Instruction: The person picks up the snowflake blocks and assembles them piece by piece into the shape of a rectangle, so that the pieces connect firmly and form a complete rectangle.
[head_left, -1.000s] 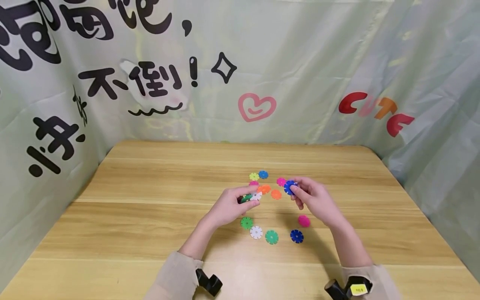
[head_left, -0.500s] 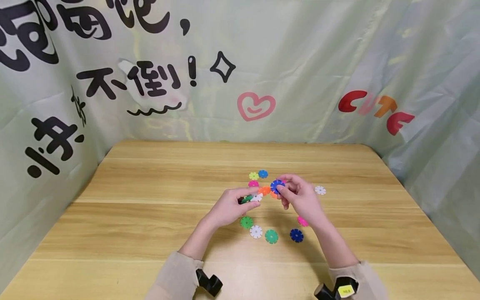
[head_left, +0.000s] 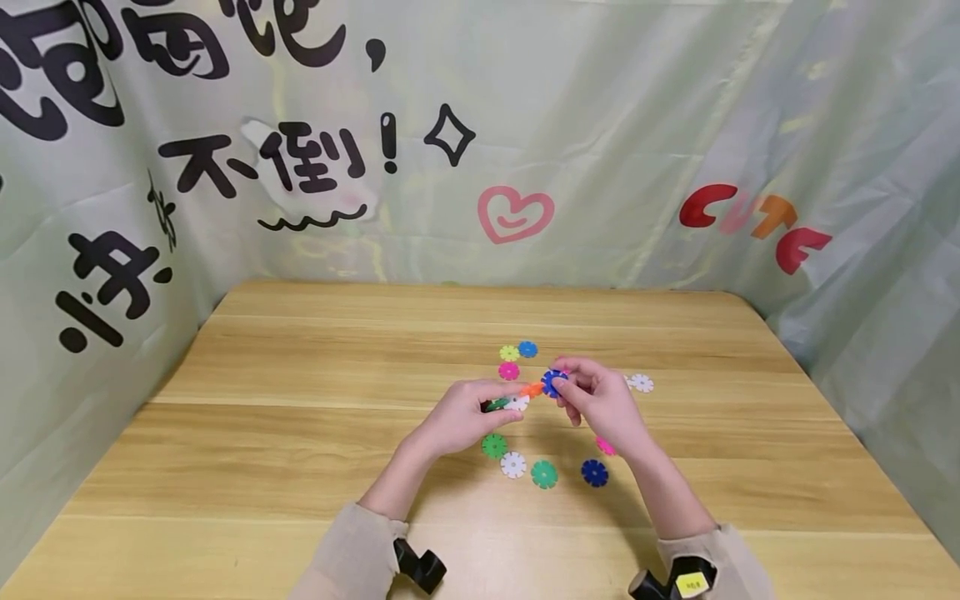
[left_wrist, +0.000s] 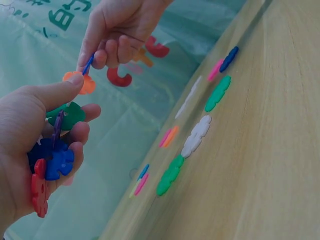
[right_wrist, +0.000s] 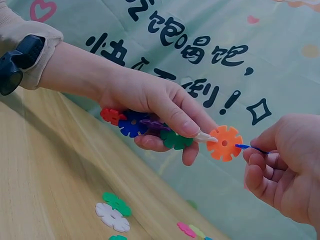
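Note:
My left hand (head_left: 465,417) holds a chain of joined notched plastic discs. In the right wrist view the chain runs from a red disc (right_wrist: 112,116) through a blue disc (right_wrist: 131,123), a purple disc (right_wrist: 154,125) and a green disc (right_wrist: 176,140) to a white disc (right_wrist: 204,137) and an orange disc (right_wrist: 220,135) at its end. My right hand (head_left: 606,407) pinches a single blue disc (head_left: 553,383) between thumb and fingers. Its edge meets the orange disc's rim; how deep the notches sit together I cannot tell.
Loose discs lie on the wooden table (head_left: 300,467): a green one (head_left: 494,446), a white one (head_left: 513,464), a dark blue one (head_left: 595,473) and several others, some partly hidden by my hands. A printed curtain (head_left: 615,125) hangs behind the table.
My right hand has moved left with the blue disc, up to the orange disc. The orange disc has turned nearly edge-on in the head view. My left hand has barely moved.

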